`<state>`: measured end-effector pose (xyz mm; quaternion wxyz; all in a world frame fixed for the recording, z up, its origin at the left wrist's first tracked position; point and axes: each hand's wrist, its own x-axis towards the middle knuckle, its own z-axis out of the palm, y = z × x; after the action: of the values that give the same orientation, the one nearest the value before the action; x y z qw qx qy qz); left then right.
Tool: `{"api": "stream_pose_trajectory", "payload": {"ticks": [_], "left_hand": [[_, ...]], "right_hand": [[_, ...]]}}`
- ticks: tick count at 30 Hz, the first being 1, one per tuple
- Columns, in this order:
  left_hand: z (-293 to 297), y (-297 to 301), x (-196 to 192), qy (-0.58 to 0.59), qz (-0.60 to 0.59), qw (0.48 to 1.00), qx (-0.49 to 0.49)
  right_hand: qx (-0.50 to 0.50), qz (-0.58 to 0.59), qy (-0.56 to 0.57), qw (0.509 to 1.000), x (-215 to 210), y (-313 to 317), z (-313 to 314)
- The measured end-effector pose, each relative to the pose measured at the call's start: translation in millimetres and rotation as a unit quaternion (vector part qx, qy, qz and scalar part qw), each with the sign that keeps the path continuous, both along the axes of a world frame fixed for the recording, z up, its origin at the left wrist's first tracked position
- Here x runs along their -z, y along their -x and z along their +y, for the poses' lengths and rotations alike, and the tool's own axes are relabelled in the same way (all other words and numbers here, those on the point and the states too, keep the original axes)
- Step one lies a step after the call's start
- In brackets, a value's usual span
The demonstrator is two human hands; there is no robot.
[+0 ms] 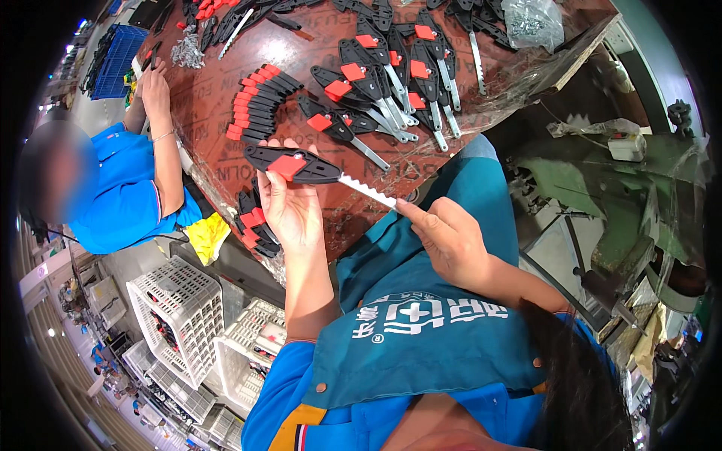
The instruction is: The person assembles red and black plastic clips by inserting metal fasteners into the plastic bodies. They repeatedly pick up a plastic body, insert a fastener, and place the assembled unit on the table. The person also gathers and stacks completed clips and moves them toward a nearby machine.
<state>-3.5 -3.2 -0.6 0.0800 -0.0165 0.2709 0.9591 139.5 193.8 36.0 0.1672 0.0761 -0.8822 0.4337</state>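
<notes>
My left hand (295, 214) is closed around a black plastic assembly with a red tab (323, 171), thumb against the red piece. From its right end sticks out a toothed metal strip (367, 191), and my right hand (455, 244) pinches the free tip of it between thumb and finger. The assembly is held above the table's near edge, over my lap. Beyond it on the table lie several similar black assemblies (353, 89) with red tabs and plain metal strips. A curved row of red-and-black pieces (259, 105) sits left of these.
The brown table (203, 98) has a plastic-wrapped edge. A clear bag of small metal parts (532, 24) lies at its far right. A co-worker in blue (128, 184) sits at the left. White crates (177, 312) stand at lower left; a green machine (594, 199) is to the right.
</notes>
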Motion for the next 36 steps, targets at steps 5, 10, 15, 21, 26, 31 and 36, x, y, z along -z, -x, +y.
{"api": "stream_pose_trajectory", "payload": {"ticks": [5, 10, 15, 21, 26, 31, 36], "left_hand": [[5.8, -5.8, 8.8, -0.050, 0.018, 0.995, 0.085], [18.7, -22.3, 10.2, -0.063, -0.063, 0.993, 0.075], [28.4, -27.9, 7.8, -0.042, 0.022, 0.989, 0.142], [19.6, -12.6, 0.9, 0.034, 0.004, 0.990, 0.135], [-31.1, 8.8, 12.4, 0.190, -0.046, 0.980, 0.019], [-109.8, 26.0, 22.7, 0.749, 0.071, 0.647, -0.123], [-85.7, 4.9, 29.7, 0.957, 0.182, 0.223, -0.020]], "right_hand": [[-0.019, -0.019, 0.042, 0.999, 4.0, 5.1, -1.6], [0.038, -0.015, 0.092, 0.995, 13.3, 13.2, -15.8], [0.029, -0.072, 0.205, 0.976, 21.8, 11.7, -24.6], [0.015, -0.216, 0.337, 0.916, 18.9, 14.3, -21.7], [0.066, -0.165, 0.213, 0.961, 37.9, 27.4, -5.9], [0.162, -0.023, 0.063, 0.984, 75.5, 85.9, 26.8], [0.173, 0.022, -0.118, 0.978, 82.1, 131.8, 28.4]]}}
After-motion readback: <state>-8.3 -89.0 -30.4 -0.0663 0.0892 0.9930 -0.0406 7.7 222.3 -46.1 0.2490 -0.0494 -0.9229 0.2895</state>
